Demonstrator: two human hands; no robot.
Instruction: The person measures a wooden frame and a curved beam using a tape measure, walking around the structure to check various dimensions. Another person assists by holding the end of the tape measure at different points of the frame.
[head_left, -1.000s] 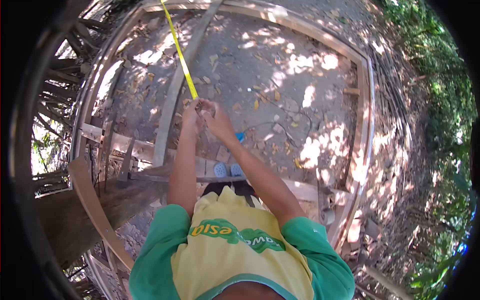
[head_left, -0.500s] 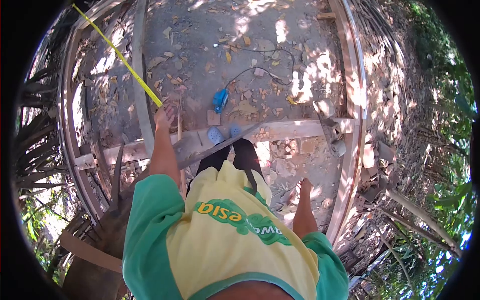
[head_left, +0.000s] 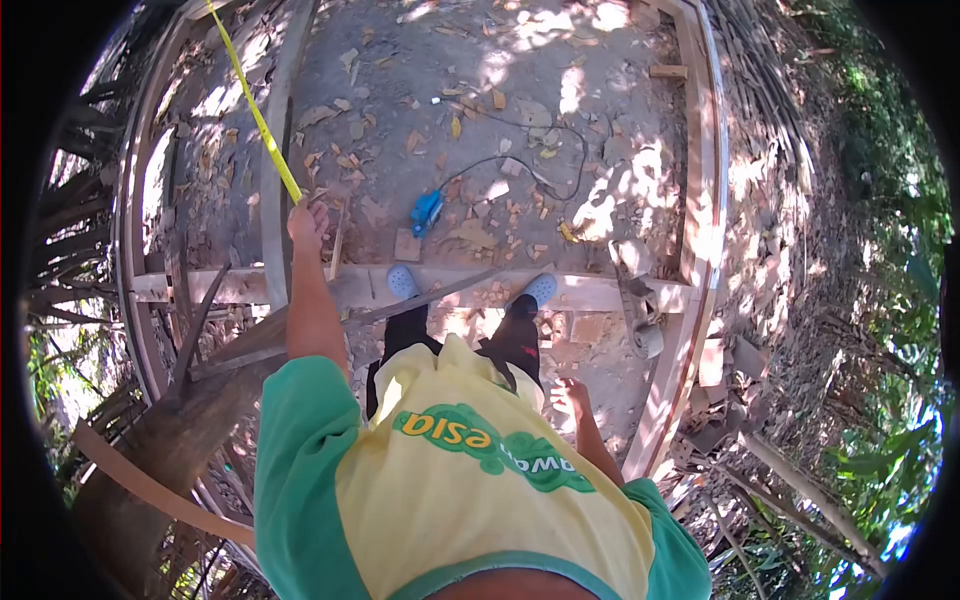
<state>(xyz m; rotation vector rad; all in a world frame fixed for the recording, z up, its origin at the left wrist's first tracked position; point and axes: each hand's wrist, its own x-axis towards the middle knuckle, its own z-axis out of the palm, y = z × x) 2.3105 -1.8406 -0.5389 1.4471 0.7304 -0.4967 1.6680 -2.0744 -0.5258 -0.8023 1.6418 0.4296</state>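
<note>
My left hand (head_left: 308,220) is stretched forward and pinches the near part of a yellow tape measure (head_left: 250,105). The blade runs taut from there to the upper left edge, where its far end passes out of view. Beneath this hand lies a long grey wooden beam (head_left: 278,180). My right hand (head_left: 572,396) hangs by my right hip, its fingers loosely apart and nothing visible in them. Both my feet, in light blue clogs (head_left: 540,289), stand apart at a wooden crossbeam (head_left: 590,292).
A blue power tool (head_left: 426,212) with a dark cord (head_left: 575,170) lies on the dirt ahead, beside a small wood block (head_left: 407,246). A long timber (head_left: 706,180) bounds the right side. A thin board (head_left: 440,292) slants over the crossbeam. Thick brown wood (head_left: 140,510) is at lower left.
My right foot has stepped right, widening my stance. My right hand has swung in closer to my hip. My left hand still grips the tape, which now runs more steeply in view.
</note>
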